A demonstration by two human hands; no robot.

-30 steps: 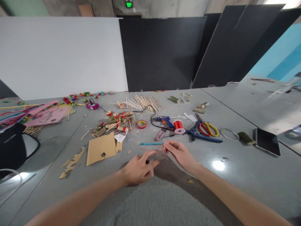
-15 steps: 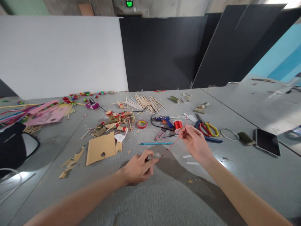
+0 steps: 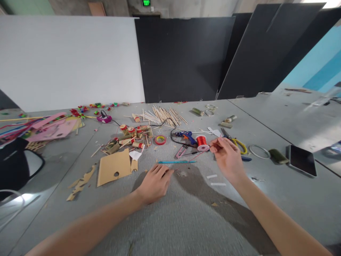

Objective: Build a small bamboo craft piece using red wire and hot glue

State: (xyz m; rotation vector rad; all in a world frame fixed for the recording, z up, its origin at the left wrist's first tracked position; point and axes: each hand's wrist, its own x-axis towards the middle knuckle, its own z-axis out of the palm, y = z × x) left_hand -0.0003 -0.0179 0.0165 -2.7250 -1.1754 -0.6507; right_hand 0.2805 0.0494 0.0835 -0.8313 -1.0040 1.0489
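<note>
My right hand [image 3: 228, 158] is closed in a pinch beside the red wire spool [image 3: 202, 143], holding a thin red wire that trails back toward me. My left hand [image 3: 156, 182] lies on the grey table [image 3: 186, 220] with its fingers stretched out and nothing in them. Just beyond its fingertips lies a blue stick [image 3: 177, 162]. A blue glue gun [image 3: 186, 135] with a black cord and pink snips [image 3: 182, 152] sit next to the spool. Scissors with yellow handles [image 3: 239, 144] are partly hidden behind my right hand.
A brown cardboard piece [image 3: 114, 167] and cardboard scraps lie to the left. Further back are small wooden spools [image 3: 133, 136], a tape roll [image 3: 160, 140] and bamboo sticks [image 3: 163, 115]. A tablet [image 3: 303, 160], a white ring [image 3: 257, 151] and a green bamboo piece [image 3: 277, 155] lie at the right. Pink paper [image 3: 50, 129] lies far left.
My right hand drew the red wire up and right from beside my left hand to the spool. My left hand let go of the wire and flattened on the table.
</note>
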